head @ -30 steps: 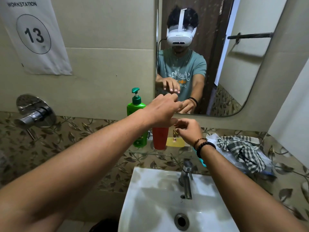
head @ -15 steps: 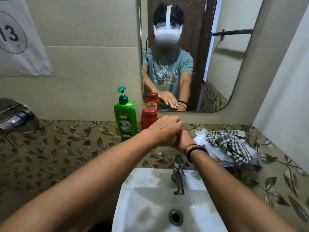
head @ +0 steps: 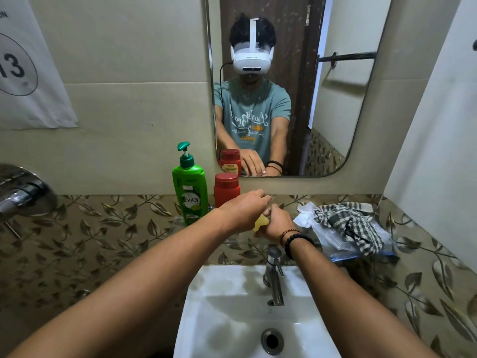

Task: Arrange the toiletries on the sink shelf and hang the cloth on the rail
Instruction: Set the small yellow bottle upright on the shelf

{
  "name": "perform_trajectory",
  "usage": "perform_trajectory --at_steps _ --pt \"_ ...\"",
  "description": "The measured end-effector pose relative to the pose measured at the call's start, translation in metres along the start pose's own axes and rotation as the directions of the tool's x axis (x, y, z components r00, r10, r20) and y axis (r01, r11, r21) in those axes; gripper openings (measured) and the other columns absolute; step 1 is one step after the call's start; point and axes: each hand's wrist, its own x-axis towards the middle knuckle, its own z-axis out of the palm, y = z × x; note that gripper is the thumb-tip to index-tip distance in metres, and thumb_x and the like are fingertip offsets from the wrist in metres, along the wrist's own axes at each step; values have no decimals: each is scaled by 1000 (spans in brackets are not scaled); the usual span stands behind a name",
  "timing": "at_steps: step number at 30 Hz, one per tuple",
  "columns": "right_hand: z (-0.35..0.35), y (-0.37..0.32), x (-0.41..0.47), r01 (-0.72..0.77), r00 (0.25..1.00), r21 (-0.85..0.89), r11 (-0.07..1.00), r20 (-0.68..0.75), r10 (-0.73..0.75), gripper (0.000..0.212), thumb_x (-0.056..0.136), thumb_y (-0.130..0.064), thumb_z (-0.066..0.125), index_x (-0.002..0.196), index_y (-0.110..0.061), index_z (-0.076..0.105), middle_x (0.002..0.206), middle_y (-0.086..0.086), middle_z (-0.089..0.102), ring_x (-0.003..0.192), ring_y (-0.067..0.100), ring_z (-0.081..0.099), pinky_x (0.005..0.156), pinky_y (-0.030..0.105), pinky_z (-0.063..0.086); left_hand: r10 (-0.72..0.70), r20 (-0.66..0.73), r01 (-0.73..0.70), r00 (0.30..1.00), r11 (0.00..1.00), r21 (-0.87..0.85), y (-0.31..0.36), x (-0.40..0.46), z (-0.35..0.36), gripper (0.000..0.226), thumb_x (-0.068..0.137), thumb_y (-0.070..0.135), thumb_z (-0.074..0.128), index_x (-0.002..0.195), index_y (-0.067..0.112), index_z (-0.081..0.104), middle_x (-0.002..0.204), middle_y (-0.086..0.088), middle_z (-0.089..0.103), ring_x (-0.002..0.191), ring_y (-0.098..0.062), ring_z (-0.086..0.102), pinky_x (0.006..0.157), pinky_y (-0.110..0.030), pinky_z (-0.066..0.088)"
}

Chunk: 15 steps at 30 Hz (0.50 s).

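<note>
Two hands meet at the centre of the frame over the glass shelf [head: 178, 222]: the left hand [head: 242, 213] arches over a small yellow item [head: 261, 223], probably soap, fingers curled onto it, while the right hand [head: 277, 223] closes on it from the side. To set it well, lower it flat just right of the red bottle [head: 226, 188] and green pump bottle [head: 191, 188], then let go without nudging either. The checked cloth [head: 348, 224] lies bunched on a plastic bag [head: 333, 241] at centre right, not yet hung; the rail [head: 347, 57] shows only in the mirror's reflection.
</note>
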Motion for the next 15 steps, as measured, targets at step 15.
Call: perform_trajectory --at_steps 15 --pt "-20 24 -12 112 988 591 799 -152 -26 36 51 -23 85 83 -19 71 83 6 75 82 29 69 74 46 59 -122 -155 101 980 985 -138 7 26 -8 52 81 0 72 130 7 56 124 -16 61 111 -31 61 92 -44 54"
